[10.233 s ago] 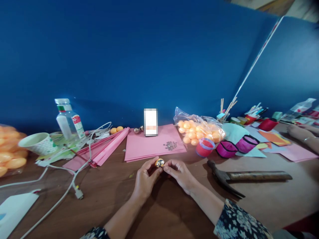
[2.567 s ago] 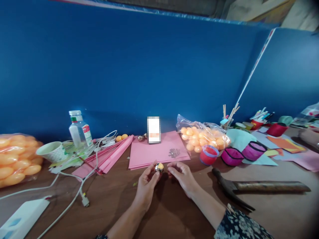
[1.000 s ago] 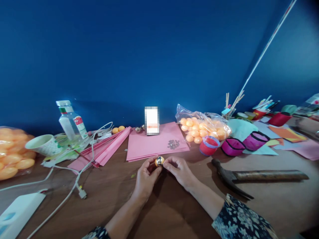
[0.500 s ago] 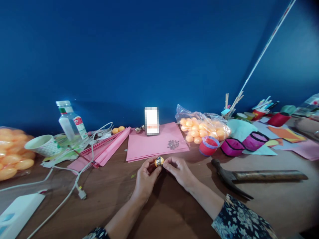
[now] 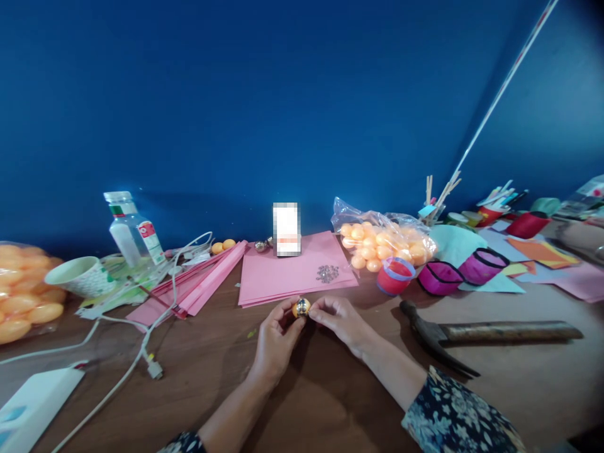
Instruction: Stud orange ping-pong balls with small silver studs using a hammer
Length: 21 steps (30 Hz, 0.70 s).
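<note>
My left hand (image 5: pixel 277 340) is closed round a small orange ball (image 5: pixel 302 307) with shiny silver pieces on its surface. At the ball's right side my right hand (image 5: pixel 340 324) has thumb and forefinger pinched together. Whether those fingertips grip the ball or a tiny piece is too small to tell. Just beyond my hands lies a stack of pink paper (image 5: pixel 274 280), with a small heap of shiny clear pieces (image 5: pixel 327 274) on its right part. Silvery balls (image 5: pixel 261 246) sit at its far left corner, near an upright white, blurred-out object (image 5: pixel 287 229).
A claw hammer (image 5: pixel 504 331) lies to the right. Behind are a bag of orange balls (image 5: pixel 372 242), a red cup (image 5: pixel 395 277) and magenta rings (image 5: pixel 441 278). At left are a white cable (image 5: pixel 141 352), a paper cup (image 5: pixel 80 277), a bottle (image 5: pixel 125 229) and another ball bag (image 5: pixel 23 296).
</note>
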Motion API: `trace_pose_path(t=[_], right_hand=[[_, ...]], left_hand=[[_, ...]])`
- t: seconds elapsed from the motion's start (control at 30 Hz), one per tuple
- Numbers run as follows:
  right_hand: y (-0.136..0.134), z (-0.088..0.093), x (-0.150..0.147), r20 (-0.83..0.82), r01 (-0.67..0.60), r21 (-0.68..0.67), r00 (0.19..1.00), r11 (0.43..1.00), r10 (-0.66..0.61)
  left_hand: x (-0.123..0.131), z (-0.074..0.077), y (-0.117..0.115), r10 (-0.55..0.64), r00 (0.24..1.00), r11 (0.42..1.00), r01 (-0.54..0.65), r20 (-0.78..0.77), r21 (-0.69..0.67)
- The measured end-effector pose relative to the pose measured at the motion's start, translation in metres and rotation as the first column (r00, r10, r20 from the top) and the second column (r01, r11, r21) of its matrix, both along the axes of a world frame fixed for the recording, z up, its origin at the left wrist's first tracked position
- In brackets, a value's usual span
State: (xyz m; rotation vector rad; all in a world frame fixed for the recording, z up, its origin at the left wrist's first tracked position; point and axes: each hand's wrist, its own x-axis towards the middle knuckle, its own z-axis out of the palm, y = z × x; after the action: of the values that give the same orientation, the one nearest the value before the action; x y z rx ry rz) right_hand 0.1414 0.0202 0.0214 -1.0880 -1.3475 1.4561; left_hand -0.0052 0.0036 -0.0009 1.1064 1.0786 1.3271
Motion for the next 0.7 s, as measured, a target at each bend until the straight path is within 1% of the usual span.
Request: trace_pose_path(t=[0.13,0.3,0.57,0.7], right_hand=[[0.0024,0.0000,0.0021,-0.050,-0.035,-0.060,0.998,0.998,0.032],[0.0026,0.0018,0.0019,-0.085,-0.033,-0.093,0.996,0.995,0.026],[0.0017,0.0007,0.0025,-0.042,-0.048,-0.032,0.998,0.998,0.047],[0.0013,0.0018,0.0022,-0.016,-0.044,-0.008,0.999,0.999,0.044]], left_hand=[[0.0009,0.0000,-0.0004,0.008,1.000,1.000,-0.007,0.009,-0.021],[0.0017,0.0025,-0.0005,0.021,0.999,0.998,-0.018,0.039,-0.061],[0.0015,0.0061,-0.0015,0.013,1.000,0.998,-0.014,-0.020,-0.058],[0.0019,0.0066,-0.0015,0.015,1.000,0.998,-0.016,-0.024,-0.061]])
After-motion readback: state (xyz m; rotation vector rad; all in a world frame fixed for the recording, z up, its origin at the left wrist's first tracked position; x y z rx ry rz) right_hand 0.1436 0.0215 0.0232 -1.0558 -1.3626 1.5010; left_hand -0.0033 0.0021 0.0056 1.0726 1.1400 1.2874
